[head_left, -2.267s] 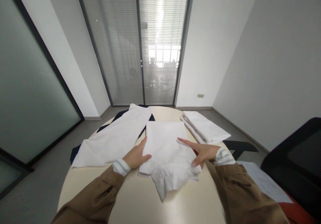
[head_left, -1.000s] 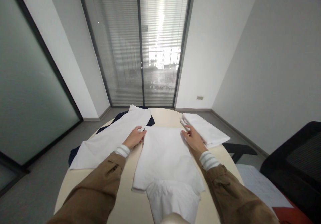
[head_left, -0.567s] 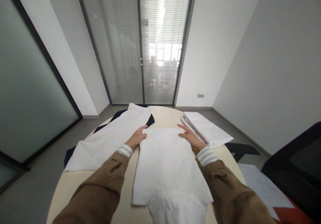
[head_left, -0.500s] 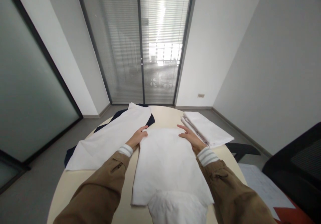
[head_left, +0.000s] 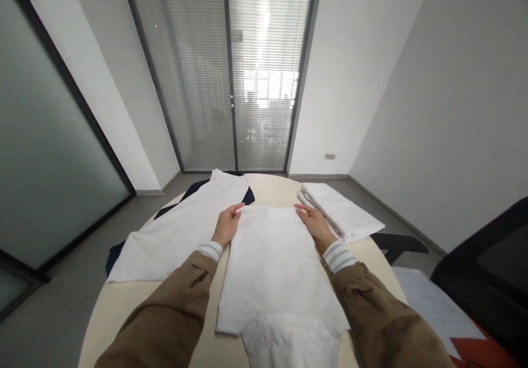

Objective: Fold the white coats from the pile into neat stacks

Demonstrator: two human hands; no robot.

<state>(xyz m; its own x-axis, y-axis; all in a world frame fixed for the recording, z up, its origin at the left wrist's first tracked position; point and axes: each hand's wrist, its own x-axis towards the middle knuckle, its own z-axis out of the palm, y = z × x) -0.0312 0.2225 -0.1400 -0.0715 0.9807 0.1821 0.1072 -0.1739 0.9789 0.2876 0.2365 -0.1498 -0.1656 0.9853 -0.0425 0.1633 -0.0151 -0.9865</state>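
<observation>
A white shirt lies flat in front of me, its wrinkled, narrower part toward me. At its far left corner, my left hand pinches the cloth between thumb and fingers. My right hand grips the far right corner in the same way. Between the two hands the far edge runs nearly straight, slightly raised. To the left, a white garment is spread over a dark navy one. Close beyond my right hand rests a folded stack of white cloth.
Everything lies on a round, cream-coloured table. A black mesh chair stands at the right, with papers and something red near it. A glass partition with blinds is behind the table.
Both hands have closed on the shirt's far corners, where the fingers were more spread before. The far edge has shifted slightly away from me and lifted a little.
</observation>
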